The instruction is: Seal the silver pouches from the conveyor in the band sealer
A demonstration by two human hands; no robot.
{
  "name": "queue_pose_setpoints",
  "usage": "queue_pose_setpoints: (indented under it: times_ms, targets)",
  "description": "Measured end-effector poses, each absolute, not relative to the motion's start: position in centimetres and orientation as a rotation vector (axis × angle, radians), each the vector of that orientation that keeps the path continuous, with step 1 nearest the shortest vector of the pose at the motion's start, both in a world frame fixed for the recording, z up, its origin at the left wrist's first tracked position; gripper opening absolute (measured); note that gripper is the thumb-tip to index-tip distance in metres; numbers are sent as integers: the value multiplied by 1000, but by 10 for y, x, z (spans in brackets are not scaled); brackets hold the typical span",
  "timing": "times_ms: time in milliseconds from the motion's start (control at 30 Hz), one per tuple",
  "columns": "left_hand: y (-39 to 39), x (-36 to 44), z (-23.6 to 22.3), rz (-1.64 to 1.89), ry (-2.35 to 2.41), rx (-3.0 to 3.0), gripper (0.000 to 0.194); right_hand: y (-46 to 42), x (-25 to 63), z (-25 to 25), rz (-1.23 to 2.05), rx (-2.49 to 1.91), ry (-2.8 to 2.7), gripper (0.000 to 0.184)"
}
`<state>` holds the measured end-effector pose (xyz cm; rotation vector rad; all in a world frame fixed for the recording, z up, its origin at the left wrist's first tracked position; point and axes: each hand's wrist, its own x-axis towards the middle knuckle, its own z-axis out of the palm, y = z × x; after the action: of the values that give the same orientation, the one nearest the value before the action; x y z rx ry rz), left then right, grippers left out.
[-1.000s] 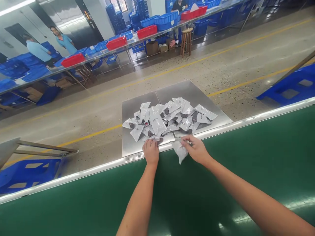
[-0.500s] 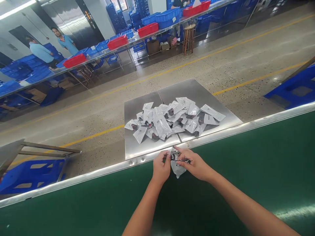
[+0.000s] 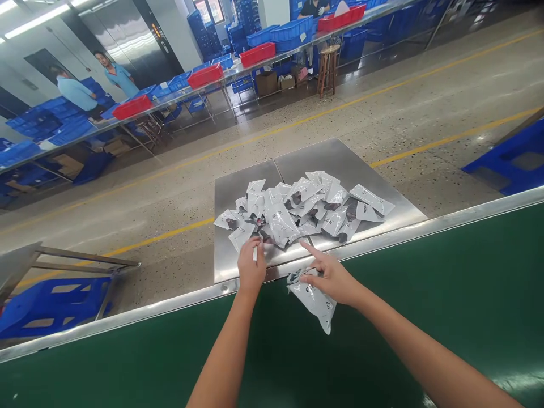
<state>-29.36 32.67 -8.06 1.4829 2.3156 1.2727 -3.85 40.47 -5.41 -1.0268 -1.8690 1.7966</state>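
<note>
My right hand [image 3: 334,277] is closed on a silvery-white foil pouch [image 3: 312,300], thumb on its near face and index finger stretched out toward the pile. The pouch hangs tilted over the green surface, its crumpled upper end by my fingers. My left hand [image 3: 252,266] is at the front left edge of a heap of similar pouches [image 3: 280,218]. Its thumb and fingers are curled together in a pinch; what they hold, if anything, I cannot make out. Several pouches in the heap have dark patches and small printed marks.
The heap lies on a metal plate [image 3: 232,263] beyond the metal rail [image 3: 178,309] edging the green belt-like surface [image 3: 127,362]. Blue plastic stools [image 3: 51,303] stand left and right. Across the aisle, a long bench carries red bins [image 3: 206,75] and blue bins [image 3: 293,31]; people are there.
My hands have parted. The left moved left and forward to the heap, while the right kept the pouch, which now shows more of its length and hangs lower.
</note>
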Motion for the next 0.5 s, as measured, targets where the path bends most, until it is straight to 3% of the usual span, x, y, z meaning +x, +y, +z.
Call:
queue_pose_setpoints:
  times_ms: [67, 167, 200, 267, 333, 500]
  targets:
    - [309, -283, -69, 1169, 2062, 1503, 33, 406, -52, -53, 1843, -987, -1875, 75]
    - [306, -285, -63, 1099, 1851, 1460, 39, 404, -61, -52, 1868, -941, -1886, 36]
    - [314, -292, -65, 1172, 1940, 1396, 40, 402, -60, -51, 1867, -933, -1896, 31]
    - [339, -314, -72, 1336, 2275, 1200, 35, 397, -50, -47, 1859, -946, -1913, 33]
    - [364, -337, -80, 1276, 2501, 1122, 34, 391, -34, -41, 1864, -971, -1931, 33]
    - [382, -354, -96, 1176, 2536, 1154, 29, 375, 17, -26, 1832, -1027, -1996, 36]
